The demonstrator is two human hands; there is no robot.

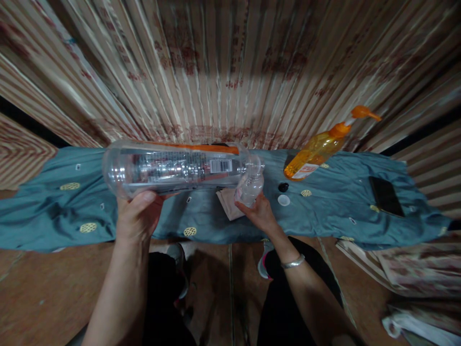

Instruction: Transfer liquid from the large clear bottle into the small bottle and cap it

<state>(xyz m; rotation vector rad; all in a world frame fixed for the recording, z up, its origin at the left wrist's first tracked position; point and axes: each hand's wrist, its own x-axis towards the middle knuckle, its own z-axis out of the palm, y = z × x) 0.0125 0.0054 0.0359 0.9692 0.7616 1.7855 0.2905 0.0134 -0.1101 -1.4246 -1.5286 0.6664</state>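
A large clear plastic bottle (173, 166) with an orange-edged label and a barcode lies sideways in the air. My left hand (140, 211) grips it from below near its base. Its neck points right and meets the mouth of a small clear bottle (251, 186). My right hand (260, 211) is closed around that small bottle, which stands tilted. Whether liquid passes between the two mouths cannot be made out. Below them, partly hidden, a pale folded cloth or pouch (228, 204) lies on the blue-green cloth (201, 216).
An orange pump bottle (311, 156) stands at the right, with a black cap (283, 187) and a white cap (284, 200) before it. Farther right lies a dark phone-like slab (386, 196). A pleated curtain (230, 72) hangs behind the cloth-covered surface.
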